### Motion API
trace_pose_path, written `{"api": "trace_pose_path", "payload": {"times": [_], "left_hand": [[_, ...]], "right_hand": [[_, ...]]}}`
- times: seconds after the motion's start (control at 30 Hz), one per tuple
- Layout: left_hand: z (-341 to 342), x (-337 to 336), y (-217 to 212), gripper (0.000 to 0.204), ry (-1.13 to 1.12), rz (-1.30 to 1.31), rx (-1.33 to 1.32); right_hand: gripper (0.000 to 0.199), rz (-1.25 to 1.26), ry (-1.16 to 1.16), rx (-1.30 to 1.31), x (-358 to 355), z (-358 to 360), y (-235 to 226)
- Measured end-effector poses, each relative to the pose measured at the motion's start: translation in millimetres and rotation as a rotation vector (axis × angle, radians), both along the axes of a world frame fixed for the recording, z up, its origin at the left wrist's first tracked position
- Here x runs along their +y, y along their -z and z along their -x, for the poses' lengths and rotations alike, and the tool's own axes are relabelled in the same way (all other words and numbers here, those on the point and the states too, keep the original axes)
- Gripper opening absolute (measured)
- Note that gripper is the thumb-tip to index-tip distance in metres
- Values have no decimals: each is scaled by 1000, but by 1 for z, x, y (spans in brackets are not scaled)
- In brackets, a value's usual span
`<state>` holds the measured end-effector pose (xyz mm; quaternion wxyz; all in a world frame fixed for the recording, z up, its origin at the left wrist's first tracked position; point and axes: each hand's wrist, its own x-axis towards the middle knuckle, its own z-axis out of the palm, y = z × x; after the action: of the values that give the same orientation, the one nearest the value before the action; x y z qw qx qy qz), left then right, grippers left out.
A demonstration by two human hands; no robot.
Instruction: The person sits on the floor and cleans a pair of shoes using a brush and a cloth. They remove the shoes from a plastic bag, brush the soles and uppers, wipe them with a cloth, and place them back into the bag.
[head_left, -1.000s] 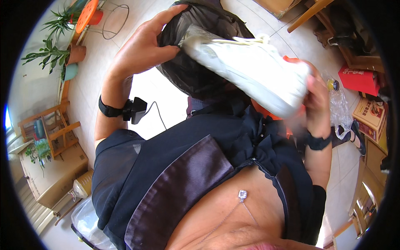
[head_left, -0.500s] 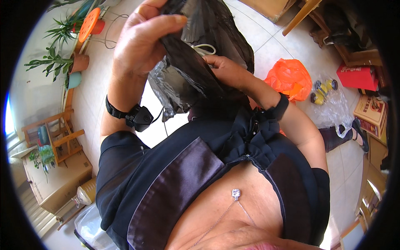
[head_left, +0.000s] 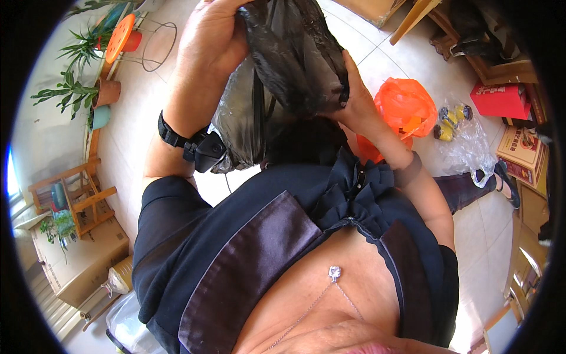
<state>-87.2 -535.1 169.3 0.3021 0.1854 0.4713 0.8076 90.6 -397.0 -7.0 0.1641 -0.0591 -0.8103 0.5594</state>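
Note:
A thin black plastic bag (head_left: 289,71), crumpled and partly see-through, hangs between my hands in front of my chest. My left hand (head_left: 213,41) grips its upper left edge, the fingertips cut off by the top of the picture. On the bag's lower right side is my right hand (head_left: 356,103), one finger stretched up along the plastic and the others hidden behind or under it. Greyish, wrinkled folds of the bag droop beside my left wrist. What the bag contains, if anything, cannot be made out.
An orange plastic bag (head_left: 407,106) lies beyond my right forearm. Farther right are a clear bag (head_left: 469,147) with yellow-and-black items, a red box (head_left: 501,100) and a brown carton (head_left: 520,150). Potted plants (head_left: 106,92) and a small wooden chair (head_left: 76,194) stand at left.
My right hand has gone from the bag's front to its right side. The pale cord seen by the bag's opening is now out of sight. My left hand has shifted slightly upward.

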Motion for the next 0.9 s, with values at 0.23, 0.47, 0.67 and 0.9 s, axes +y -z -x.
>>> {"api": "trace_pose_path", "payload": {"times": [0.23, 0.47, 0.67, 0.9], "left_hand": [[5, 7, 3, 13, 25, 25, 38], [-13, 10, 2, 29, 264, 361, 377], [-47, 15, 54, 74, 517, 688, 1161], [-17, -1, 50, 21, 89, 600, 1170]], "right_hand": [[37, 467, -36, -34, 24, 12, -27], [16, 480, -62, 175, 35, 14, -83], [16, 372, -124, 240, 33, 16, -97], [92, 236, -106, 123, 35, 11, -60]]}}
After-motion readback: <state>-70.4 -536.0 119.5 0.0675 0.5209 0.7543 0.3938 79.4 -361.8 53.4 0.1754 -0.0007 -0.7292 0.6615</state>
